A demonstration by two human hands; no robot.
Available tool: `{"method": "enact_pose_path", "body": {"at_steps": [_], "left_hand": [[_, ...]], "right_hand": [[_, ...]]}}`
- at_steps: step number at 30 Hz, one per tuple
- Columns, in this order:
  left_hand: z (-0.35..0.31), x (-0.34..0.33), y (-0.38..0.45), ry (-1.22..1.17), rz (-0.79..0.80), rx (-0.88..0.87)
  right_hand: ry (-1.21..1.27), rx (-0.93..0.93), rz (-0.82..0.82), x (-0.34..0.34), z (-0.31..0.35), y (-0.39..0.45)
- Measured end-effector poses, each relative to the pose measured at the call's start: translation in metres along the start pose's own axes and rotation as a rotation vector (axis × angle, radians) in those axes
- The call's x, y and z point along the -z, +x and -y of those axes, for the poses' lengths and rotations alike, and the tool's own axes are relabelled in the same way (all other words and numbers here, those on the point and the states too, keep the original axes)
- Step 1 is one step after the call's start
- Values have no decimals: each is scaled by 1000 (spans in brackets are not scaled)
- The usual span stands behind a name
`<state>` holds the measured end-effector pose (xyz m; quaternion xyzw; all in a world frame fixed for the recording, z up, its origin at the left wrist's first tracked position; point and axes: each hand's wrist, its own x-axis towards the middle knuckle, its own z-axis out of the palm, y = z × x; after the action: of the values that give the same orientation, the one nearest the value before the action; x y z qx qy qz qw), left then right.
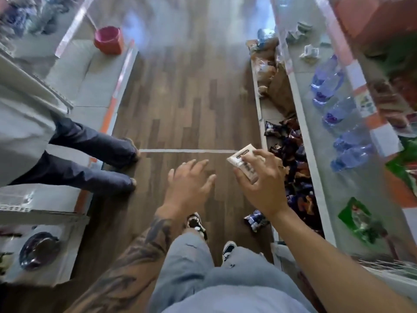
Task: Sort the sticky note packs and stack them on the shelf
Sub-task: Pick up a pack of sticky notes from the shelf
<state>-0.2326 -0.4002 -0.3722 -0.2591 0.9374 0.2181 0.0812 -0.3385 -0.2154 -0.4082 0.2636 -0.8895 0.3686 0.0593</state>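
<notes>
Right hand (pixel 261 184): grip pinches a white pack (pixel 244 162), thumb at its near end, fingers curled over the top; held in the air above the floor (pixel 180 98).
Pack: at 1 o'clock from the left hand, tilted, dark print on its label; just beside the low shelf (pixel 316 177) at 3 o'clock.
Left hand (pixel 191 184): grip spread, palm down, holding nothing.
Low shelf: dark snack bags (pixel 293 154); blue bottles (pixel 338 123) on the tier above.
At 9 o'clock: another person's legs (pixel 90 154).
</notes>
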Motion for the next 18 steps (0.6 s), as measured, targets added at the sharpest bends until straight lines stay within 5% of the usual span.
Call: {"method": "enact_pose_path", "body": {"at_steps": [12, 18], "left_hand": [[19, 31, 235, -47, 95, -129], [27, 84, 346, 127, 99, -215]], "right_hand": [[-118, -138, 2, -79, -15, 194], [-148, -214, -29, -103, -9, 292]]}}
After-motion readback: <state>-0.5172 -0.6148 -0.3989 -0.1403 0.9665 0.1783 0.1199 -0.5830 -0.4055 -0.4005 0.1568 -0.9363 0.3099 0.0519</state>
